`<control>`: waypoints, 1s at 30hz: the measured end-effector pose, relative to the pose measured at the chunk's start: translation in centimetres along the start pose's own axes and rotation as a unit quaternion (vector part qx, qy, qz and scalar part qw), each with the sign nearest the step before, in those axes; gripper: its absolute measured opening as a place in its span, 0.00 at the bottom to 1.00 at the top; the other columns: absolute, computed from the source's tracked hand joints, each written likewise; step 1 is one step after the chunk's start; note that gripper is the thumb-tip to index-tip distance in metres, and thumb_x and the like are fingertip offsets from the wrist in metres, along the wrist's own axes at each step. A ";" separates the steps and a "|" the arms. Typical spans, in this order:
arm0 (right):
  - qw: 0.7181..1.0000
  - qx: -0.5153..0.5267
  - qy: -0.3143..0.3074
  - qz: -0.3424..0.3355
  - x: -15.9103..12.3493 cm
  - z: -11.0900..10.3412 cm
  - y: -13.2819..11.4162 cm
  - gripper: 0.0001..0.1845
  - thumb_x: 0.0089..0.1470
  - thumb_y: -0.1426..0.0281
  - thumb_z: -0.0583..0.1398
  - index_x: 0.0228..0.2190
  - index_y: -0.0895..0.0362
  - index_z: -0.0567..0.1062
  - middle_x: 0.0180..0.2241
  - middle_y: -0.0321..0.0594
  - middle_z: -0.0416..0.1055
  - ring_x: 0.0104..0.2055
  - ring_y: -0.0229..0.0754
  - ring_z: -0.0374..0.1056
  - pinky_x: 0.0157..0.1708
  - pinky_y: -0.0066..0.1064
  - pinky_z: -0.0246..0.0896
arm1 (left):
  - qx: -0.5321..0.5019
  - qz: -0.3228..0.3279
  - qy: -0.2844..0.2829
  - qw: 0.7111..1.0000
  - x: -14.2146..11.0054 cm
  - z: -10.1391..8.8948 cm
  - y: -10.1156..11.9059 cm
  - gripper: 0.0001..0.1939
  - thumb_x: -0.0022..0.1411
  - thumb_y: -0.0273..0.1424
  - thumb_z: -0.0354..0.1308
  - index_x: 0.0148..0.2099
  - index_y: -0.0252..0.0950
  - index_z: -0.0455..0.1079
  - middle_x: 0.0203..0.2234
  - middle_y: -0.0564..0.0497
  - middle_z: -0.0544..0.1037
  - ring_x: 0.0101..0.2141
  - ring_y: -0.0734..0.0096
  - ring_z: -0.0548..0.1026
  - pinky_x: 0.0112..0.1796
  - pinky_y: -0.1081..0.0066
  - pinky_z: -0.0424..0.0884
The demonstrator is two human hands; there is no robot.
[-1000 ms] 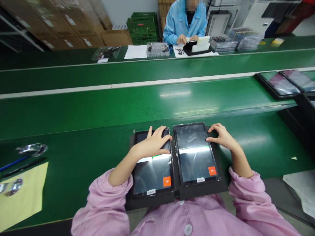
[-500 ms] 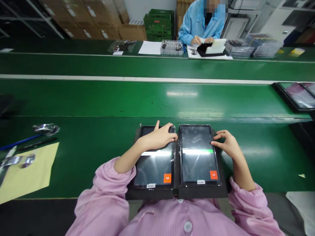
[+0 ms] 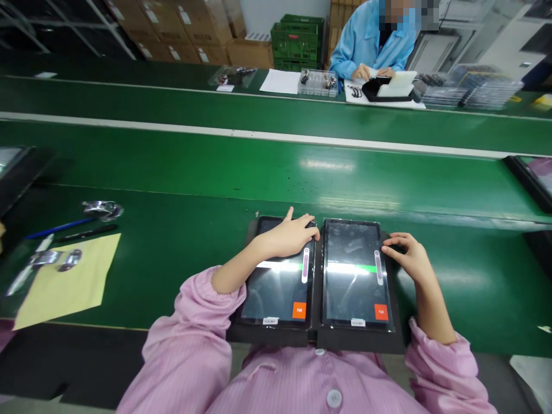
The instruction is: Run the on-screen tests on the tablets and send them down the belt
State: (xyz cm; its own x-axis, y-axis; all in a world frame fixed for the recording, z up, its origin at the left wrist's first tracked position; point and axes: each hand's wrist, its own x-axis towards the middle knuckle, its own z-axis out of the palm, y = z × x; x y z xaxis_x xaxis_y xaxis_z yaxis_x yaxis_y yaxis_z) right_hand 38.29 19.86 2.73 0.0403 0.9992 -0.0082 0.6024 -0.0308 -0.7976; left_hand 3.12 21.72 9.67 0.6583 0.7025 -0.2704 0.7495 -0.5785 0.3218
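Observation:
Two tablets lie side by side in dark trays in front of me. Each dark screen has a bright band, an orange "Fail" square and an upright slider bar near its right side. Across the top of the left tablet (image 3: 276,293) rests my left hand (image 3: 293,234), one digit stretched up at the top edge and the others bent over the right edge. My right hand (image 3: 405,253) has its thumb and bent fingers at the upper right edge of the right tablet (image 3: 356,293). The fingertips' undersides are hidden.
On the left, a yellow sheet (image 3: 92,287) lies near pens and shiny wrapped pieces (image 3: 103,210). Dark trays (image 3: 528,181) stand at the right edge. Across the green bench (image 3: 194,155), a person in blue (image 3: 356,40) works beside stacked clear trays (image 3: 491,86).
Upright slider bars have appeared on both screens. The view has swung slightly left, so the scene sits further right. Both hands keep about the same places on the tablets.

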 end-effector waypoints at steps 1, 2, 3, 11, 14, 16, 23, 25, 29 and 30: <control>1.000 0.000 0.000 -0.002 0.0 0.0 0.0 0.22 0.38 0.46 0.67 0.25 0.52 0.81 0.41 0.47 0.72 0.46 0.58 0.69 0.52 0.52 0.61 | 0.010 0.005 0.004 1.000 0.1 0.1 0.1 0.19 0.68 0.22 0.41 0.52 0.38 0.70 0.61 0.39 0.65 0.64 0.50 0.61 0.62 0.34 0.42; 1.000 0.000 0.000 -0.005 0.0 0.1 0.0 0.23 0.38 0.46 0.67 0.25 0.52 0.81 0.41 0.47 0.72 0.46 0.57 0.69 0.52 0.52 0.61 | 0.020 0.008 0.006 1.000 0.2 0.1 0.1 0.20 0.66 0.21 0.42 0.52 0.38 0.70 0.61 0.38 0.66 0.64 0.51 0.60 0.63 0.35 0.42; 1.000 0.000 -0.001 -0.006 0.1 0.1 0.0 0.23 0.38 0.46 0.67 0.25 0.52 0.81 0.41 0.47 0.72 0.46 0.57 0.69 0.52 0.52 0.61 | 0.026 0.009 0.006 1.000 0.3 0.1 0.2 0.20 0.65 0.19 0.42 0.52 0.37 0.70 0.60 0.38 0.67 0.64 0.51 0.60 0.63 0.36 0.43; 0.998 0.056 -0.018 -0.010 0.3 0.5 1.0 0.28 0.41 0.46 0.68 0.38 0.53 0.77 0.44 0.47 0.71 0.46 0.55 0.69 0.50 0.52 0.65 | -0.065 -0.024 -0.056 0.996 -1.8 -1.5 -3.0 0.26 0.70 0.36 0.46 0.68 0.47 0.51 0.70 0.43 0.53 0.69 0.52 0.50 0.62 0.38 0.46; 0.994 0.109 0.003 -0.003 0.3 1.7 1.2 0.35 0.44 0.45 0.66 0.49 0.52 0.70 0.50 0.48 0.70 0.50 0.55 0.68 0.53 0.52 0.64 | -0.040 -0.248 -0.021 0.968 -3.6 -2.8 -5.7 0.30 0.69 0.45 0.44 0.68 0.39 0.54 0.63 0.32 0.64 0.61 0.39 0.64 0.55 0.37 0.60; 0.990 0.142 0.025 0.003 0.2 2.8 1.1 0.35 0.49 0.44 0.62 0.52 0.51 0.67 0.53 0.49 0.68 0.54 0.54 0.66 0.56 0.52 0.61 | -0.088 -0.405 -0.035 0.909 -4.5 -3.4 -7.4 0.34 0.68 0.50 0.41 0.64 0.29 0.58 0.49 0.25 0.76 0.49 0.36 0.77 0.46 0.45 0.70; 0.975 0.213 0.050 0.025 -0.1 4.7 1.2 0.36 0.58 0.41 0.50 0.58 0.50 0.56 0.57 0.50 0.62 0.60 0.53 0.61 0.60 0.51 0.57 | -0.409 -0.340 -0.032 0.846 -5.1 -2.3 -11.4 0.34 0.63 0.57 0.45 0.59 0.36 0.59 0.11 0.56 0.70 0.18 0.59 0.77 0.25 0.72 0.69; 0.974 0.220 0.054 0.011 0.5 4.6 1.7 0.36 0.59 0.41 0.49 0.58 0.50 0.54 0.57 0.51 0.62 0.59 0.53 0.62 0.60 0.51 0.57 | -0.447 -0.333 0.015 0.830 -4.7 -1.4 -12.2 0.32 0.64 0.55 0.46 0.58 0.36 0.61 0.11 0.58 0.68 0.14 0.62 0.74 0.21 0.74 0.66; 0.966 0.240 0.095 -0.014 3.6 5.1 2.2 0.35 0.57 0.41 0.50 0.56 0.50 0.54 0.56 0.51 0.62 0.58 0.52 0.62 0.58 0.50 0.58 | -0.481 -0.324 0.208 0.788 -3.0 0.5 -13.7 0.24 0.65 0.49 0.49 0.51 0.35 0.68 0.09 0.60 0.63 0.09 0.69 0.67 0.17 0.76 0.58; 0.960 0.252 0.117 -0.016 4.7 5.3 2.1 0.34 0.56 0.42 0.51 0.55 0.50 0.55 0.54 0.50 0.63 0.57 0.52 0.63 0.56 0.49 0.60 | -0.480 -0.322 0.255 0.775 -2.5 1.0 -14.2 0.23 0.66 0.48 0.48 0.50 0.35 0.68 0.09 0.61 0.62 0.09 0.71 0.66 0.17 0.76 0.57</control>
State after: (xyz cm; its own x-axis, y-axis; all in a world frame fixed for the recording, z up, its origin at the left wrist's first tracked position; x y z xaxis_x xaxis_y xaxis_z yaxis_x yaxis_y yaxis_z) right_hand 35.49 24.62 -2.16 0.2415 0.9641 0.1102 0.1462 0.0761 -0.9863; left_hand -9.06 27.77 4.86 -0.1279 0.9317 -0.3399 0.3523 0.3630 0.8626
